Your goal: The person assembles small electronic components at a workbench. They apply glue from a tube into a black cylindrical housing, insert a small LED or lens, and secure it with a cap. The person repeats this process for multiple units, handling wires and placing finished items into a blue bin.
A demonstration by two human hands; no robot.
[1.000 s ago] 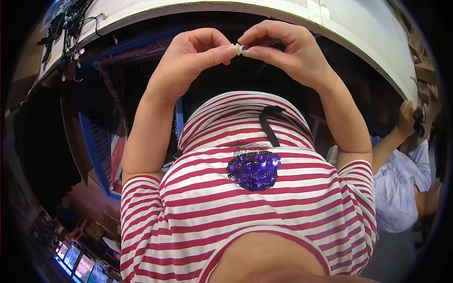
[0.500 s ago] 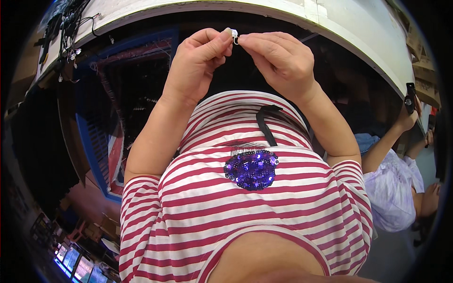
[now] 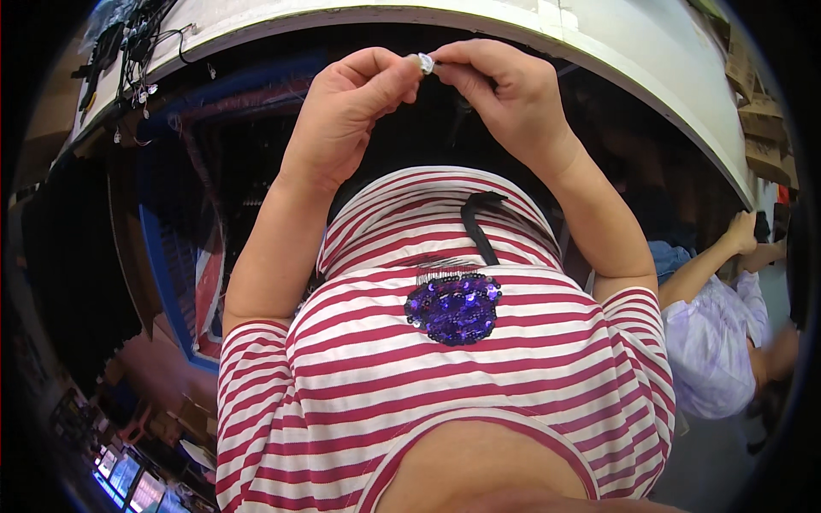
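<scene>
Near the table edge, both hands meet over a small white piece (image 3: 425, 62), which looks like plastic and is too small to name. My left hand (image 3: 355, 103) pinches it from the left between thumb and forefinger, the other fingers curled in. From the right, my right hand (image 3: 513, 90) comes up to it with thumb and forefinger closed together at its side. A small dark bit shows at those right fingertips, but what they hold is mostly hidden. Both hands are raised in front of my striped shirt, off the table.
A white table (image 3: 479, 19) curves across the far side. Black cables with small white ends (image 3: 137, 60) hang over its left edge. Below stands a blue crate (image 3: 175, 291). At right a co-worker in a pale top (image 3: 714, 350) sits near cardboard boxes (image 3: 761, 120).
My right hand has turned and shifted slightly up, its fingers less bunched. The thin dark loop under the white piece no longer shows. The co-worker's hand no longer holds a dark object.
</scene>
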